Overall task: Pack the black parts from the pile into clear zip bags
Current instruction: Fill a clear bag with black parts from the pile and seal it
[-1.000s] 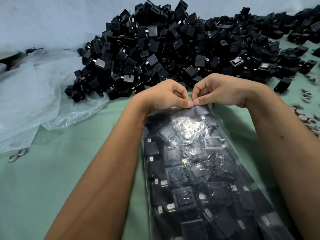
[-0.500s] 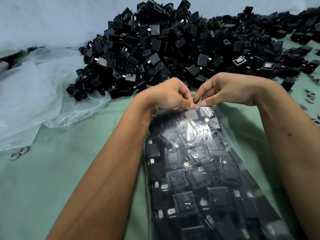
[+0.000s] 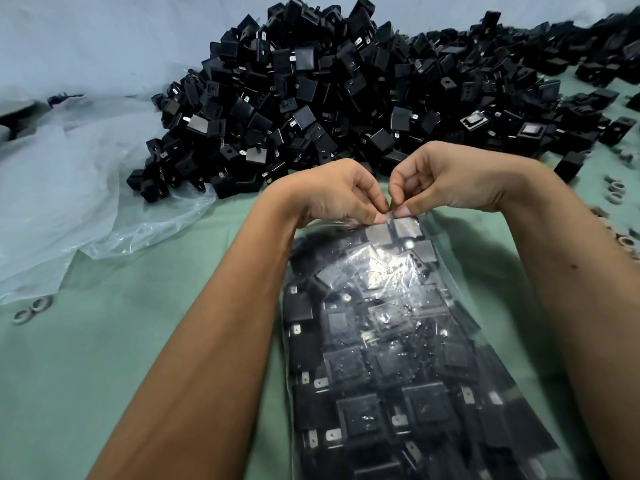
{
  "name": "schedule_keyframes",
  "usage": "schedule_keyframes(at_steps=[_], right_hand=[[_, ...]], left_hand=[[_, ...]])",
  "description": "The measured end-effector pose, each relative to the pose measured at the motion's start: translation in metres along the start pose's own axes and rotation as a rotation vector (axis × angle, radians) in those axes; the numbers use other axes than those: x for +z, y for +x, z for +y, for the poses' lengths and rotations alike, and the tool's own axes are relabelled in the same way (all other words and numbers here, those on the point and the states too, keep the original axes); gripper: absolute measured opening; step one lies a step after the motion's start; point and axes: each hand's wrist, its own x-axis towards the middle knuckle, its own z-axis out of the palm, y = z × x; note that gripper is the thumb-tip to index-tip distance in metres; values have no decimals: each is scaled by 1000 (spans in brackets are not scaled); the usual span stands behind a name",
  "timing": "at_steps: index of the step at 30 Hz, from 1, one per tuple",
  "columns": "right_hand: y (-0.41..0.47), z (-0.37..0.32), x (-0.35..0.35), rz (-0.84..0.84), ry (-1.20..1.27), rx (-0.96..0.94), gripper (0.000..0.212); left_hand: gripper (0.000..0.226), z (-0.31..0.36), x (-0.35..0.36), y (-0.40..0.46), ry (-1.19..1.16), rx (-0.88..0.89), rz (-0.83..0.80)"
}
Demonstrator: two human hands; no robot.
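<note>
now both hands [image 3: 391,195] pinch closer together on the bag [image 3: 398,341].

loose plastic sheet [image 3: 69,188], grey rings [image 3: 33,308]

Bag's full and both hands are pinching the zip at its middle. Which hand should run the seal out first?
Probably the right hand. From its pinch, more of the zip bag mouth seems to stretch toward the right. The left hand holds the same spot and can anchor it.
</note>
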Motion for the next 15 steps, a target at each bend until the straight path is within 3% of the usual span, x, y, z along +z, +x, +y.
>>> schedule_keyframes(at_steps=[9, 15], right_hand=[[2, -8, 4, 7, -11, 75, 20], [5, -13, 12, 34, -27, 23, 24]], left_hand=[[25, 0, 2, -6, -108, 67, -25], [36, -5, 0, -3, -140, 40, 0]])
